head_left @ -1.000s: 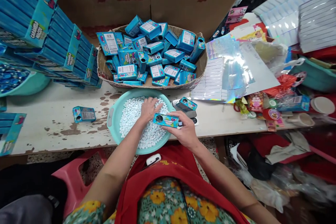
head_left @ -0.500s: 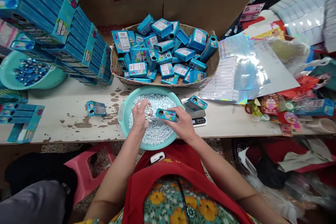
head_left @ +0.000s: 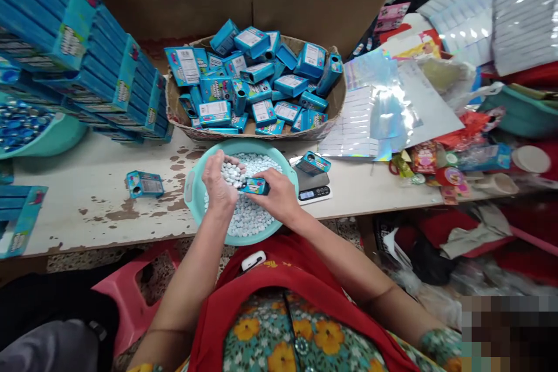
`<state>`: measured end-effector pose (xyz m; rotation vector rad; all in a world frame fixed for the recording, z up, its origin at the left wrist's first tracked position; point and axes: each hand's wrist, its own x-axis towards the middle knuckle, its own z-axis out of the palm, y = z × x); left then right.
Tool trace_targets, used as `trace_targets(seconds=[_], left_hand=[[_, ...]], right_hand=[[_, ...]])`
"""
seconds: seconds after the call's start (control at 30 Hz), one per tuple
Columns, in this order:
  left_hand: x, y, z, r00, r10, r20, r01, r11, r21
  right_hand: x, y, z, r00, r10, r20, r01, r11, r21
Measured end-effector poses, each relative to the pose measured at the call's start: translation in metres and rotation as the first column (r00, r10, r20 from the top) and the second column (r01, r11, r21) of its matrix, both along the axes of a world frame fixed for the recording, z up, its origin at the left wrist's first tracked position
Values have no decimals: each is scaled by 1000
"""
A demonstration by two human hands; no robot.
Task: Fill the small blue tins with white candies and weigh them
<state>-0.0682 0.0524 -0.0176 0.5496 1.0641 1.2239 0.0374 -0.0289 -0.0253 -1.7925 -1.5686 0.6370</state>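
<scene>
My left hand (head_left: 218,183) is cupped, palm up, over a turquoise basin (head_left: 190,186), with a heap of small white candies (head_left: 233,173) in it. Between the thumb and fingers of my right hand (head_left: 279,195) is a small blue candy box (head_left: 256,186). Its left end meets the heap at my left fingertips, and my right fingers cover its other end. Loose white candies (head_left: 253,224) of the same kind fill the basin below. A digital scale (head_left: 314,193) stands just right of the basin, and another blue box (head_left: 314,163) lies on it.
Behind the basin, a cut-down carton (head_left: 174,107) holds many blue boxes. Tall stacks of blue packs (head_left: 98,84) rise at the left, beside a basin (head_left: 65,136) of shiny blue pieces. One blue box (head_left: 146,185) lies on the worn table (head_left: 100,165). Shiny sheets (head_left: 349,122) lie right.
My left hand has turned palm up with the candies. The blue box in my right hand has come left against them. The whole view has shifted slightly.
</scene>
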Motion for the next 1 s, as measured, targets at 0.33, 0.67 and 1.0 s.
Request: trace_targets(seconds=[0.33,0.67,1.0], left_hand=[[10,0,-1,993,20,-115,-11,997,75],[21,4,4,992,71,-105,-62,995,84],[14,1,7,971,166,-174,-141,979,144]], right_hand=[[7,2,-3,999,-22,-46,23,1000,13],[13,7,-1,996,-12,-88,16,999,43],[8,13,12,997,28,-65,-24,998,65]])
